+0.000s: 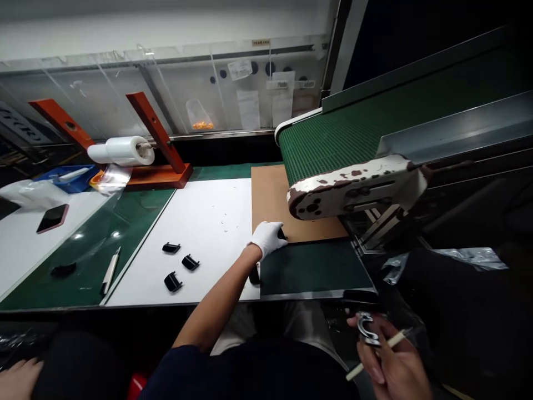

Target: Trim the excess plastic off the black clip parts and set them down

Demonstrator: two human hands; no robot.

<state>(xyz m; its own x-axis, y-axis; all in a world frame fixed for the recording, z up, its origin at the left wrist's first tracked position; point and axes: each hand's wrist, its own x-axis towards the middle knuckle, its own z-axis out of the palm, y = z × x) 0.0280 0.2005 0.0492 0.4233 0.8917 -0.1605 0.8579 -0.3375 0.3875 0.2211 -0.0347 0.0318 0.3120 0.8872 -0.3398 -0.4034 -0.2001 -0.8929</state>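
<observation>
My left hand (267, 239) wears a white glove and grips a black plastic part (282, 235) at the edge of a cardboard sheet (275, 194). Another black part (255, 275) lies just under my left wrist. Several similar black parts, such as one (172, 282), lie on a white board (216, 266) to its left. At the lower right, my bare right hand (387, 361) is shut on a black and silver clip (368, 329) and a white pen (375, 355).
A green belt conveyor (328, 139) with a chipped white end plate overhangs the cardboard. Left of the board, a green mat holds a white marker and a black part. Beyond stand a phone, a blue tray and a film roll on an orange stand. Another bare hand shows bottom left.
</observation>
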